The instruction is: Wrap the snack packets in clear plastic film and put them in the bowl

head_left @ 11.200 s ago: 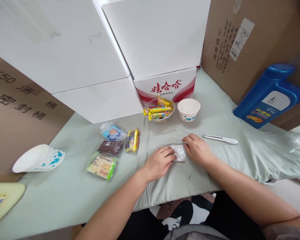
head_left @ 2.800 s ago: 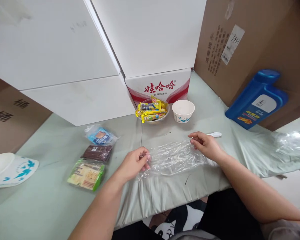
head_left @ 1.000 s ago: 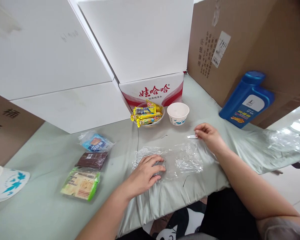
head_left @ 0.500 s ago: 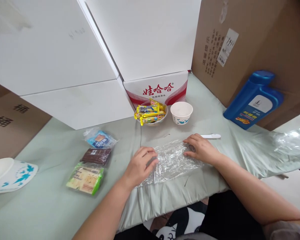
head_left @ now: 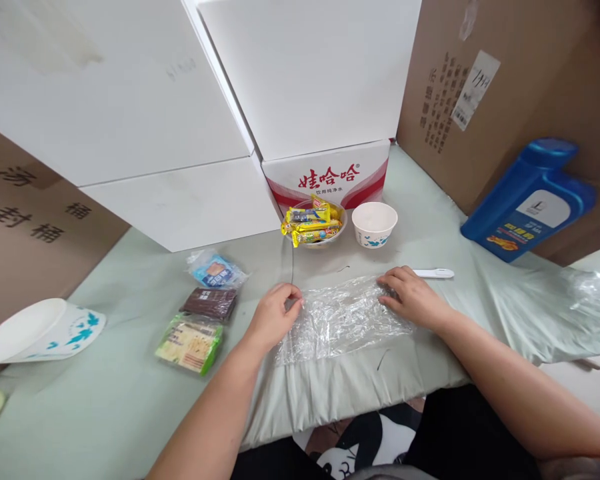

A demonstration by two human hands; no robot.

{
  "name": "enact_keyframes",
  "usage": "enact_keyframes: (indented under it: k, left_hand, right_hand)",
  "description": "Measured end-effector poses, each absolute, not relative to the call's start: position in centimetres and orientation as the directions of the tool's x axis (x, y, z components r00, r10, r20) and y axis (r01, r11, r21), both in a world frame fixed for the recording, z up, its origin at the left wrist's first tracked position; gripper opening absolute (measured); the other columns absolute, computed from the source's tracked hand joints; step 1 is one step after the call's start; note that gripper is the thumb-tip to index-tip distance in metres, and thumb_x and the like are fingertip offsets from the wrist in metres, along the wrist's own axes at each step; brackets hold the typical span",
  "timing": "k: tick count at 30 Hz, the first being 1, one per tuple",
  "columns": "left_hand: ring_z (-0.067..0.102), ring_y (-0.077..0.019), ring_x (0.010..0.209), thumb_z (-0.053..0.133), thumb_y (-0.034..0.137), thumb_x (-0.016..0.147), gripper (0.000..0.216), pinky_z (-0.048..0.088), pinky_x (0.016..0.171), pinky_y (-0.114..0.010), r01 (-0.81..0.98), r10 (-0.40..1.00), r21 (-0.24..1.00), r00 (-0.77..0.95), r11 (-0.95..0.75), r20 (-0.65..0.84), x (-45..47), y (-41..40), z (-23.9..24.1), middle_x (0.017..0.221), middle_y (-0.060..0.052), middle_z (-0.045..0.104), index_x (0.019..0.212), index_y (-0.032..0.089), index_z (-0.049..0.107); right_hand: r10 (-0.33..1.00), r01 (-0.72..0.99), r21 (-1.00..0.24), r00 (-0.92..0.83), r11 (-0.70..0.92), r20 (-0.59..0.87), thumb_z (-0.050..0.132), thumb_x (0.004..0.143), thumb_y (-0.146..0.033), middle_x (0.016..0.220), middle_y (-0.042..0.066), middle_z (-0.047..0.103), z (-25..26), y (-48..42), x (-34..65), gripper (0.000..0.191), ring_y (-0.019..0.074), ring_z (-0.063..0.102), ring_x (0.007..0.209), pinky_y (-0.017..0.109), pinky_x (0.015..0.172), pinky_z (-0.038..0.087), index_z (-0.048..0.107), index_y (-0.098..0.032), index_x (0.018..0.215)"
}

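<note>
A clear, crinkled plastic bag (head_left: 343,320) lies spread on the cloth-covered table in front of me. My left hand (head_left: 276,315) pinches its left edge, thumb and forefinger together. On the bag's right end rests my right hand (head_left: 413,297), its fingers apart and slightly bent, pressing on the plastic. Just beyond the right hand lies a white plastic handle (head_left: 434,273), partly hidden by that hand.
Yellow-wrapped snacks (head_left: 313,221) fill a bowl beside a paper bowl (head_left: 374,225). Packaged snacks (head_left: 187,343) lie left, near a larger paper tub (head_left: 45,330). A blue bottle (head_left: 527,200) stands right, before a cardboard box (head_left: 430,87). White boxes (head_left: 310,73) stand behind.
My left hand has slid left to the bag's edge and closed into a pinch, leaving the bag lying flatter. My right hand stays on the bag. The camera view has turned slightly left.
</note>
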State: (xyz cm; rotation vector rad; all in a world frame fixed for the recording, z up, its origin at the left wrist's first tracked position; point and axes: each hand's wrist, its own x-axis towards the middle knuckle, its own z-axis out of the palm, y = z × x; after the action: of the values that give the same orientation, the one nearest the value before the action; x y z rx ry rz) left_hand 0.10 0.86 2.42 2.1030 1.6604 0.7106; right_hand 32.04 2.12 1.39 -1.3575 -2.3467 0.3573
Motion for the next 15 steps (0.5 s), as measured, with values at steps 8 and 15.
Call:
enact_keyframes:
  k: [8,15]
  left_hand:
    - [0.061,-0.0179,0.067,0.041,0.031,0.089,0.014,0.042,0.064,-0.029,0.856,0.989,0.495,0.140,-0.147,0.053,0.5,0.4,2.9,0.078,-0.001,0.066,0.086,0.022,0.051]
    - [0.061,-0.0184,0.067,0.040,0.029,0.090,0.012,0.042,0.064,-0.029,0.890,0.987,0.426,0.146,-0.161,0.068,0.7,0.4,2.6,0.078,-0.001,0.066,0.087,0.023,0.049]
  right_hand:
    - [0.829,0.614,-0.557,-0.439,0.559,0.346,0.059,0.082,-0.020,0.094,0.007,0.064,1.9,1.9,31.9,0.008,0.0229,0.057,0.093,0.038,0.085,0.046,0.054,-0.022,0.077]
    - [0.983,0.563,-0.806,-0.126,0.181,0.133,0.052,0.086,-0.029,0.075,-0.001,0.066,0.1,2.6,31.8,0.016,0.0158,0.062,0.061,0.029,0.062,0.048,0.053,-0.023,0.101]
